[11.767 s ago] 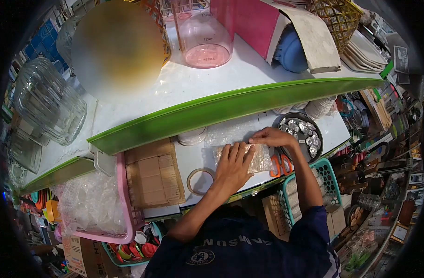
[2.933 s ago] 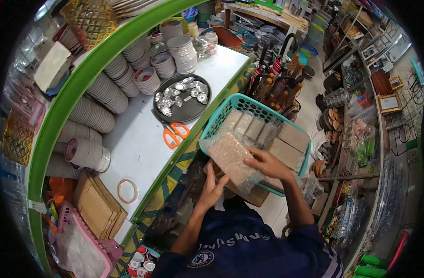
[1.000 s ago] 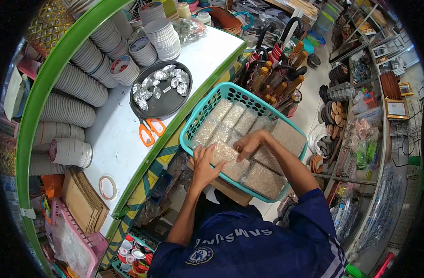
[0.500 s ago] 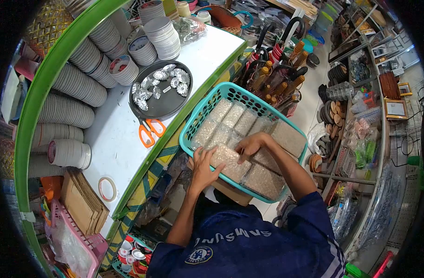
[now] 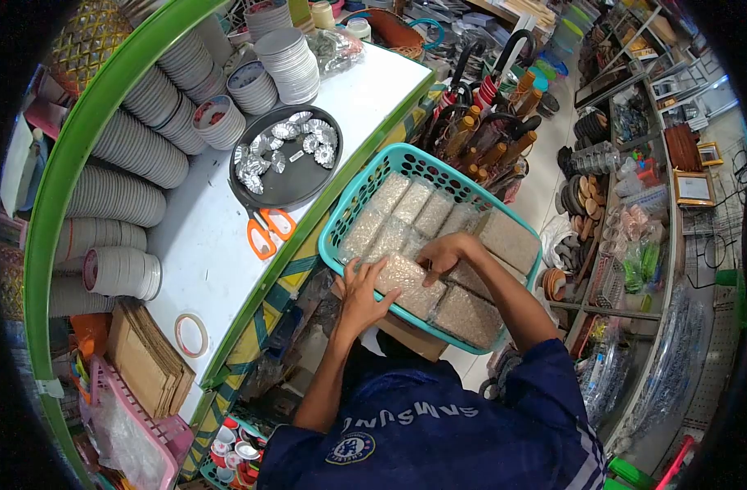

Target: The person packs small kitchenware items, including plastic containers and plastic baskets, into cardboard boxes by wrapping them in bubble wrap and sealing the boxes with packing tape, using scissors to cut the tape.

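Observation:
A turquoise plastic basket [image 5: 334, 214] holds several bubble-wrapped packages standing close together in rows. My left hand [image 5: 359, 296] grips the left end of a bubble-wrapped package [image 5: 410, 287] at the basket's near side, fingers and thumb bent over it. My right hand [image 5: 445, 255] is on the same package's far right edge, its fingers curled down and partly hidden. Beside it lies another wrapped package [image 5: 467, 317], and a wider one [image 5: 508, 242] sits toward the basket's right end.
Left of the basket, a white counter [image 5: 226, 245] bears a dark round pan [image 5: 296, 175] with foil cups, orange-handled scissors [image 5: 263, 237], a tape roll [image 5: 191, 336], and stacked bowls [image 5: 116, 200]. Umbrellas [image 5: 492, 147] stand behind the basket. Shelves of goods [image 5: 610, 245] line the right side.
Both hands keep their places on the wrapped package. The view has shifted very slightly.

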### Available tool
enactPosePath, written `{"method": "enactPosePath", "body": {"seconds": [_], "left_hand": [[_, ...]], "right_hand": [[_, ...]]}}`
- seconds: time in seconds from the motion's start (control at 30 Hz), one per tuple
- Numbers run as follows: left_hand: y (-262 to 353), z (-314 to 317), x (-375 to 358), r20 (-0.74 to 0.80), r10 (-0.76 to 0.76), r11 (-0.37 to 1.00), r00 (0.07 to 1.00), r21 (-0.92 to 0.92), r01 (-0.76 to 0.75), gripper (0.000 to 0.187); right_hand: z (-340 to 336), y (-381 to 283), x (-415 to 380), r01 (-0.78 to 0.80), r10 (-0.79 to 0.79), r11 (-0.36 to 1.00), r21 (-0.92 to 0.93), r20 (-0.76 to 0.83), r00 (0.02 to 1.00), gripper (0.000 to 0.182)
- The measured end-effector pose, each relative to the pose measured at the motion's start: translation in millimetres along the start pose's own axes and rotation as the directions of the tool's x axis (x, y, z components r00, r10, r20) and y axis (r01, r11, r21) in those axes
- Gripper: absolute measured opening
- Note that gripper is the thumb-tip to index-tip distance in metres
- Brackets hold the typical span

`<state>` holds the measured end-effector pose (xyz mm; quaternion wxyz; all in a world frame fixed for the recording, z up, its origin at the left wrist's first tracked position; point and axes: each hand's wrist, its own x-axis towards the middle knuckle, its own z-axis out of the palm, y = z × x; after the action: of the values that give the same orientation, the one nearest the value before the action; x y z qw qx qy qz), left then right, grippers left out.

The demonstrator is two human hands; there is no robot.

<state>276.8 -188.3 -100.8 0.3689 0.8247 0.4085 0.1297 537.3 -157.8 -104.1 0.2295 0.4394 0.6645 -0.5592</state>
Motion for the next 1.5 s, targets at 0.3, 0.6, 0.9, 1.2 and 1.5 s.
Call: {"method": "enactPosePath", "body": {"seconds": [0.3,0.6,0.9,1.2,1.5], "left_hand": [[-3,3,-1,0.009,0.003,1.000,1.000,0.009,-0.003,0.073],[-7,9,0,-0.049,-0.007,0.999,0.999,-0.048,0.005,0.075],[-17,-8,-9,-0.202,0.009,0.982,0.979,-0.181,-0.046,0.054],[-41,-63,-81,-0.426,-0.151,0.755,0.892,-0.633,-0.174,0.030],[-59,-114,-146,-0.629,-0.387,0.590,0.674,-0.731,-0.344,0.038]], "right_hand": [[9,-20,-19,-0.037,0.048,0.997,0.063,-0.185,0.982,0.049],[21,-42,-29,-0.087,0.110,0.994,0.072,-0.413,0.904,0.058],[32,-71,-45,0.033,0.056,0.994,0.107,-0.731,0.680,0.053],[46,-169,-13,0.504,-0.025,0.854,0.126,-0.959,0.282,0.015],[43,-250,72,0.753,-0.059,0.632,0.182,-0.958,0.281,0.013]]}}
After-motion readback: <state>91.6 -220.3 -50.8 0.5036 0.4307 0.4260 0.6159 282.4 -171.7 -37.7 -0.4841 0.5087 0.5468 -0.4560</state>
